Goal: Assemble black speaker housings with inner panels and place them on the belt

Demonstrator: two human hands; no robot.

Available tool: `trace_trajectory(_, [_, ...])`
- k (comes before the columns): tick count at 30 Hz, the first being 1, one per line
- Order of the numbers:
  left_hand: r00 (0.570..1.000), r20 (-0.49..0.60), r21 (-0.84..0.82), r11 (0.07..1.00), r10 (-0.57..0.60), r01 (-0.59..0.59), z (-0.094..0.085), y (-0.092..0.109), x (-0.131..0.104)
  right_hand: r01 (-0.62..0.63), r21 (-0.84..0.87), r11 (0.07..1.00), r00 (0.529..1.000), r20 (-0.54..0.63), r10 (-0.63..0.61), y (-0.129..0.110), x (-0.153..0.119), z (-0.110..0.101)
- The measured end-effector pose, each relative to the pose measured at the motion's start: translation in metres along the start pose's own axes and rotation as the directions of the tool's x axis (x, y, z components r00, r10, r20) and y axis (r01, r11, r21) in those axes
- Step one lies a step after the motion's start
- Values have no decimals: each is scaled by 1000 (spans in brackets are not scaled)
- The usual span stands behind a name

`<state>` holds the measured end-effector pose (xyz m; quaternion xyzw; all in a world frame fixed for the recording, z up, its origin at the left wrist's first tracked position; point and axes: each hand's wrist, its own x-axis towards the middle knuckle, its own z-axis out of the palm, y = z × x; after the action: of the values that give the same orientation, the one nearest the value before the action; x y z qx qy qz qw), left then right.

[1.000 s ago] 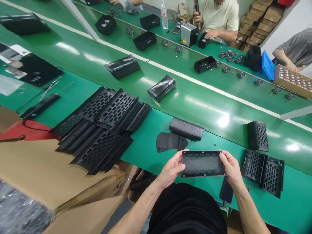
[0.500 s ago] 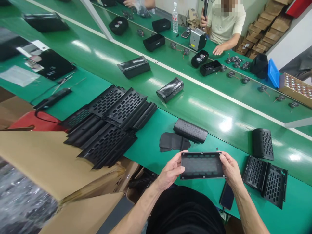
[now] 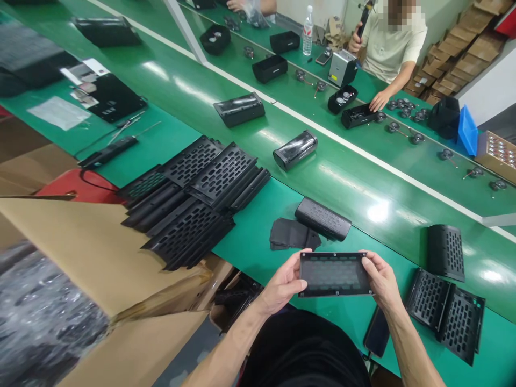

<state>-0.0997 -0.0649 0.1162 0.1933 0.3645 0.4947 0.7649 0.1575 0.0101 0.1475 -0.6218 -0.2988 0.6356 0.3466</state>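
Observation:
Between my hands I hold a black slotted speaker grille (image 3: pixel 335 275), its inner side up, with small pale fittings along its edges. A dark mesh sheet seems to lie inside it, over the slots. My left hand (image 3: pixel 287 279) grips the left end, thumb on the inner face. At the right end my right hand (image 3: pixel 381 277) is closed round the edge, thumb near the upper corner. Just beyond lie a stack of black mesh sheets (image 3: pixel 291 234) and a curved grille (image 3: pixel 323 217). Two open grilles (image 3: pixel 445 314) rest to the right, another grille (image 3: pixel 446 251) standing behind them.
A pile of grilles (image 3: pixel 201 188) covers the table at left, beside a cardboard box (image 3: pixel 72 258) holding clear plastic. A phone (image 3: pixel 377 331) lies by my right forearm. Black speaker housings (image 3: pixel 296 149) sit on the green conveyor (image 3: pixel 363 193). Across it, a co-worker's hand (image 3: pixel 379 100) touches an open housing.
My view has shifted slightly, so the surroundings sit further right. My grip on the grille looks unchanged. The co-worker's hand has come down onto an open housing.

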Motion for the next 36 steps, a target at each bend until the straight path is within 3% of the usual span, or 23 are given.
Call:
trace_trajectory(14, [999,-42,-55,998,6,-8,-2,2,2,-16,52,999,999,53,14,-3,7,5])
trace_trajectory(21, [997,-80,-63,998,5,-11,-3,3,2,5,-9,1000,1000,19,-5,-4,12,8])
trace_trajectory(36, [993,-103,-55,996,65,-71,-6,1,-1,27,-69,997,997,76,-21,-3,17,10])
